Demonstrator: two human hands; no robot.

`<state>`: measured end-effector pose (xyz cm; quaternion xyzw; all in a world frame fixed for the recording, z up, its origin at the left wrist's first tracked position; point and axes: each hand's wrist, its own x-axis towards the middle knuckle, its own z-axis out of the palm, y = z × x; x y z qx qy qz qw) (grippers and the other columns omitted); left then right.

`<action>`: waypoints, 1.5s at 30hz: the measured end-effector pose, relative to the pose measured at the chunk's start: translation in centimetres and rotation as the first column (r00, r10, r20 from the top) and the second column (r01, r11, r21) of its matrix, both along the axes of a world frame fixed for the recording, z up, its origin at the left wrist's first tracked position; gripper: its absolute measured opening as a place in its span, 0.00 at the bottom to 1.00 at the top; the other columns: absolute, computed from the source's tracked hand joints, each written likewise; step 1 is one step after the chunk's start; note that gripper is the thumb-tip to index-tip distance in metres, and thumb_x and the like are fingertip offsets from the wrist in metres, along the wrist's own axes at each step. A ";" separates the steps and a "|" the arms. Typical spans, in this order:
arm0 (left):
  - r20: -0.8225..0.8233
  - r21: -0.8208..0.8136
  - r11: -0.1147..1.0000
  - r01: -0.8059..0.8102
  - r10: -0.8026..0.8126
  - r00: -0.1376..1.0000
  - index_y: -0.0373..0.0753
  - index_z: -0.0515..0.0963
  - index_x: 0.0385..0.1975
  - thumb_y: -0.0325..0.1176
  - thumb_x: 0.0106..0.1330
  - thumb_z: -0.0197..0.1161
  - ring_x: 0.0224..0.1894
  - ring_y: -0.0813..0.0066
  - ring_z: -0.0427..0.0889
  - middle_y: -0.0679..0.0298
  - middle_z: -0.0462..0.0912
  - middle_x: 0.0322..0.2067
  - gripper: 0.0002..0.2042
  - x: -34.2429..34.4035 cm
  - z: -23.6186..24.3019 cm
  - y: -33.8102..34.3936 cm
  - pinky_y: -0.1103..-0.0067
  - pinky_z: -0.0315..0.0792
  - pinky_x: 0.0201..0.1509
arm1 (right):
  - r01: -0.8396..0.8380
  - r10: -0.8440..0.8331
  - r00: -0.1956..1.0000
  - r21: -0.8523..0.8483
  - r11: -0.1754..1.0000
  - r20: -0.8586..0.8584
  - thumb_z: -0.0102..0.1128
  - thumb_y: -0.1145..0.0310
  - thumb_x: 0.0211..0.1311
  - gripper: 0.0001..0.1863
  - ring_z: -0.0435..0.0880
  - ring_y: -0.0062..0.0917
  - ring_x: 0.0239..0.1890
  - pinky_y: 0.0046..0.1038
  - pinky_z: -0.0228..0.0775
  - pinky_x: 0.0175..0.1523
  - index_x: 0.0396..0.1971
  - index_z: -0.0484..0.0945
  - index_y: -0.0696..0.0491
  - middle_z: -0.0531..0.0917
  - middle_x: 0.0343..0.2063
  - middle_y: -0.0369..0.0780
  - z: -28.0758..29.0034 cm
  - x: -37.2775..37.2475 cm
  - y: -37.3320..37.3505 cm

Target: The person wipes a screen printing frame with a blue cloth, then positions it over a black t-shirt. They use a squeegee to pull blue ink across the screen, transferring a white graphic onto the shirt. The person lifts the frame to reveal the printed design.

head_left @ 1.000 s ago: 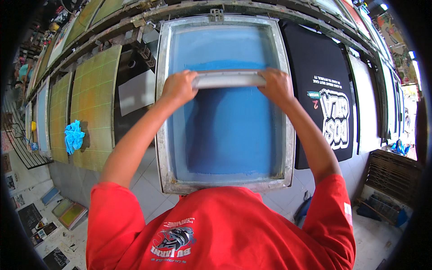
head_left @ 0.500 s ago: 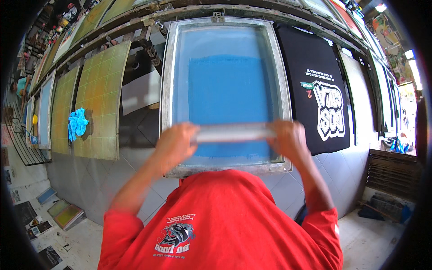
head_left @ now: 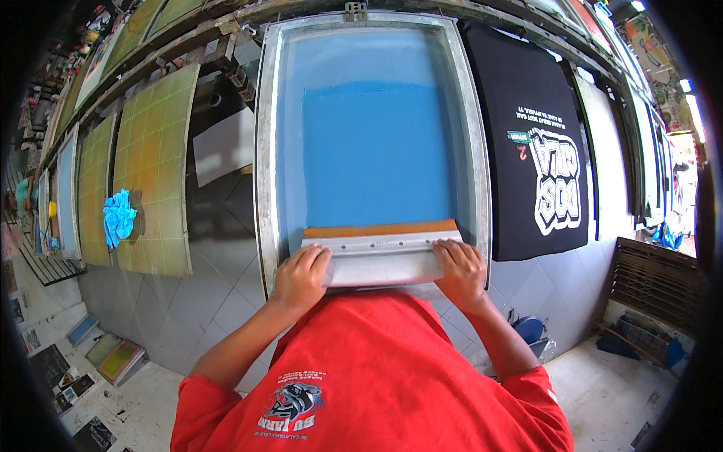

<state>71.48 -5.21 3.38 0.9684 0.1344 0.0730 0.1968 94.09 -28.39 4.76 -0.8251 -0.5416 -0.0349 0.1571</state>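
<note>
In the middle of my head view, I have a long screen frame (head_left: pixel 267 151) with pale, worn metal sides, its near edge up against the person wearing my cameras. Stretched inside it I see blue mesh (head_left: pixel 380 154), with a deeper blue rectangle that stops short of the frame's far edge. Past the frame's right edge a black shirt (head_left: pixel 501 98) lies flat, bearing a white-outlined print. Past the left edge, beyond a gap with a pale sheet (head_left: pixel 224 147) in it, I see a yellow-green board (head_left: pixel 154 162) ruled with bright lines. The squeegee (head_left: pixel 382 265), a wide grey metal bar, spans most of the frame's width by its near edge, tilted so that its orange-brown blade (head_left: pixel 380 228) faces the far edge; I can't tell how firmly the blade meets the mesh. The left hand (head_left: pixel 303 273) grips the bar at its left end and the right hand (head_left: pixel 462 271) at its right end, fingers curled over the top. I also see a crumpled blue cloth (head_left: pixel 119 218) near the board's left edge, and a small metal hinge (head_left: pixel 355 10) at the frame's far edge, about midway between the corners.
</note>
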 end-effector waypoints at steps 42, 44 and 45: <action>-0.041 -0.166 0.984 0.070 -0.078 0.996 0.38 0.71 0.55 0.33 0.49 0.69 0.60 0.54 0.68 0.55 0.71 0.56 0.29 -4.9 1.1 -5.0 0.64 0.65 0.64 | 0.025 -0.019 0.998 0.106 0.994 -0.058 0.73 0.61 0.36 0.28 0.78 0.30 0.46 0.36 0.67 0.53 0.43 0.79 0.53 0.81 0.42 0.37 0.0 -6.4 -6.2; -0.092 -0.193 0.977 0.088 -0.108 0.990 0.38 0.70 0.56 0.36 0.50 0.70 0.61 0.53 0.68 0.55 0.69 0.57 0.31 -5.0 1.8 -4.8 0.63 0.64 0.65 | 0.014 -0.005 0.995 0.095 0.995 -0.103 0.74 0.57 0.35 0.31 0.77 0.32 0.48 0.37 0.66 0.54 0.44 0.79 0.54 0.80 0.44 0.39 0.6 -6.5 -6.4; -0.044 -0.239 0.968 0.074 -0.087 0.995 0.37 0.69 0.57 0.36 0.51 0.70 0.62 0.53 0.67 0.54 0.69 0.58 0.31 -5.2 2.1 -4.7 0.64 0.63 0.65 | 0.012 -0.003 0.992 0.071 0.997 -0.127 0.75 0.55 0.34 0.33 0.76 0.32 0.49 0.37 0.65 0.55 0.45 0.78 0.54 0.79 0.45 0.39 0.9 -6.4 -6.5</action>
